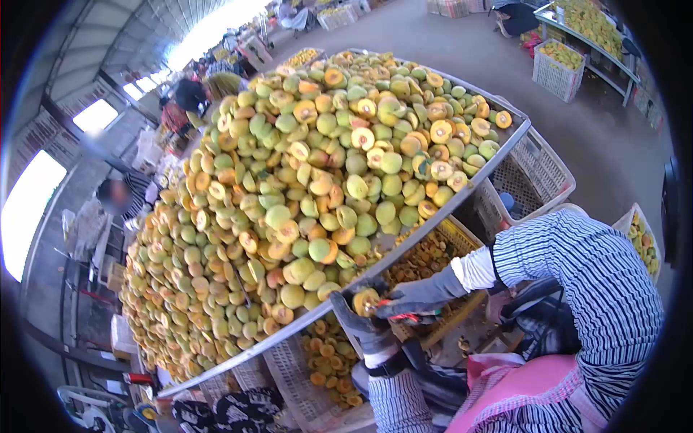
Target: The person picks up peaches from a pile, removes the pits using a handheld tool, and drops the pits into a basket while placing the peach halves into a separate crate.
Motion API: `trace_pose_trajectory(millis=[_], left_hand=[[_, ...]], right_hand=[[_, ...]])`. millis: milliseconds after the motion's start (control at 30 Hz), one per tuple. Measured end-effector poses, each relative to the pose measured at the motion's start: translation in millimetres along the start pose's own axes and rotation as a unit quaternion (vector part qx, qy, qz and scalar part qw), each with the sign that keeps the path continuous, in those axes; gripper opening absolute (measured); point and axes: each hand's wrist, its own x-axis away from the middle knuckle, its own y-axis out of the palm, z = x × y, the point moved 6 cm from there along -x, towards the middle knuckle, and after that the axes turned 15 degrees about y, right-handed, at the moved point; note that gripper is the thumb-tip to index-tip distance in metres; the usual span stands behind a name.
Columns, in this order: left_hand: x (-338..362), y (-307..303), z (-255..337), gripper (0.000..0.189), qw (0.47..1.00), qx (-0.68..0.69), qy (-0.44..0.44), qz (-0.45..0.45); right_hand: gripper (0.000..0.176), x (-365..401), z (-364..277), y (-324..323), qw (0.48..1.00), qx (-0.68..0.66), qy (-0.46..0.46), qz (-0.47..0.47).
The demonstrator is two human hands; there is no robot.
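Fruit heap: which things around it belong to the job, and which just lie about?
In the job: left hand, cut fruit, right hand, red tool, fruit heap; likely yellow crate.

Lying about, apparently: blue item, pale crate around it; red object, lower left.

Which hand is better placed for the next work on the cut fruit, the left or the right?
Probably the right hand: it holds the red tool close to the fruit, while the left hand is occupied with holding that fruit.

2 grey gloves (pixel 426 294) — white cuffs (pixel 474 268), dark wristbands (pixel 388 366) — striped sleeves (pixel 588 267), pink apron (pixel 516 395), checked trim (pixel 557 390).
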Motion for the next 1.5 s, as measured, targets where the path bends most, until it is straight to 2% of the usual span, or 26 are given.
trace_pose_trajectory(millis=[100, 167, 200, 300, 333, 367, 433, 567, 633, 700, 733, 800, 833, 900, 967, 1000, 1033, 1067, 1100, 1133, 1167, 1200, 1300, 1333, 1400, 1500], left_hand=[[-16, -11, -14, 0.055, 0.992, 0.079, 0.036, -0.09], [-26, -22, -19, 0.061, 0.954, -0.059, 0.226, -0.19], [-4, 11, 23, 0.07, 0.883, -0.161, 0.42, -0.136], [2, 4, 15, 0.081, 0.907, -0.177, 0.341, -0.174], [-8, -19, -17, 0.075, 0.972, -0.041, 0.187, -0.136], [-11, -36, -36, 0.064, 0.999, 0.051, 0.004, 0.009], [-6, -21, -7, 0.058, 0.938, -0.179, 0.269, -0.128], [-5, -6, 8, 0.058, 0.906, -0.259, 0.293, -0.161], [4, 9, 27, 0.058, 0.788, -0.369, 0.46, -0.178], [-1, 17, 30, 0.053, 0.842, -0.302, 0.367, -0.255], [0, 19, 31, 0.051, 0.903, -0.225, 0.304, -0.201], [-5, -3, -6, 0.045, 0.983, 0.027, 0.122, -0.135], [-6, 6, 5, 0.056, 0.931, -0.115, 0.269, -0.22], [6, 19, 16, 0.066, 0.877, -0.2, 0.357, -0.251], [8, 0, -8, 0.079, 0.932, -0.157, 0.249, -0.21], [7, -9, -21, 0.088, 0.977, -0.02, 0.138, -0.159], [4, -38, -58, 0.095, 0.97, 0.149, -0.152, 0.12], [-4, -17, -24, 0.076, 0.993, -0.088, 0.078, -0.019], [5, 9, 4, 0.063, 0.889, -0.323, 0.287, -0.154], [4, -12, -27, 0.066, 0.954, -0.206, 0.185, -0.115], [-3, -12, -32, 0.071, 0.983, 0.12, -0.11, 0.082], [-5, -18, -40, 0.068, 0.999, 0.004, -0.041, -0.01], [-1, 15, -9, 0.084, 0.937, -0.268, 0.139, -0.174], [-2, -3, -46, 0.073, 0.997, -0.005, 0.023, -0.08], [0, -4, -50, 0.064, 0.999, 0.038, -0.014, -0.015], [3, 0, -44, 0.049, 0.99, 0.093, -0.07, 0.085]], right_hand=[[0.06, 4, -8, 1, 0.998, -0.041, 0.021, -0.031], [0.062, 13, -11, 0, 1.0, -0.018, 0.002, -0.004], [0.063, 11, -13, 2, 0.999, -0.009, -0.035, 0.035], [0.06, 30, -17, 6, 0.999, -0.004, -0.042, 0.029], [0.058, 32, -18, 7, 1.0, -0.015, -0.003, -0.009], [0.056, 19, -7, 8, 0.994, -0.046, 0.047, -0.083], [0.053, 19, -6, 7, 0.994, -0.027, 0.065, -0.083], [0.05, 30, -8, 1, 0.998, 0.065, -0.012, -0.005], [0.046, 19, 4, 7, 0.993, 0.013, 0.005, -0.121], [0.044, -2, 28, 19, 0.969, -0.104, 0.075, -0.213], [0.042, -5, 37, 29, 0.917, -0.216, 0.144, -0.303], [0.04, -15, 44, 18, 0.936, -0.183, 0.132, -0.27], [0.038, -8, 32, 16, 0.953, -0.147, 0.118, -0.238], [0.041, 25, 15, 4, 0.952, -0.102, 0.111, -0.268], [0.046, 33, -4, -19, 0.986, 0.151, 0.009, -0.074], [0.053, 37, -5, -24, 0.975, 0.213, 0.007, -0.069], [0.053, 41, -1, -27, 0.973, 0.216, 0.012, -0.08], [0.047, 49, -4, -35, 0.951, 0.308, -0.01, 0.0], [0.043, 50, 1, -44, 0.914, 0.397, -0.034, 0.074], [0.042, 58, 1, -53, 0.882, 0.439, -0.03, 0.171], [0.044, 71, -11, -60, 0.838, 0.473, -0.027, 0.27], [0.047, 61, -1, -72, 0.842, 0.455, 0.001, 0.291], [0.043, 58, -25, -66, 0.768, 0.434, -0.196, 0.427], [0.043, 50, -29, -63, 0.773, 0.433, -0.195, 0.421], [0.042, 35, -34, -63, 0.737, 0.502, -0.121, 0.435], [0.043, 27, -37, -58, 0.714, 0.516, -0.15, 0.449]])
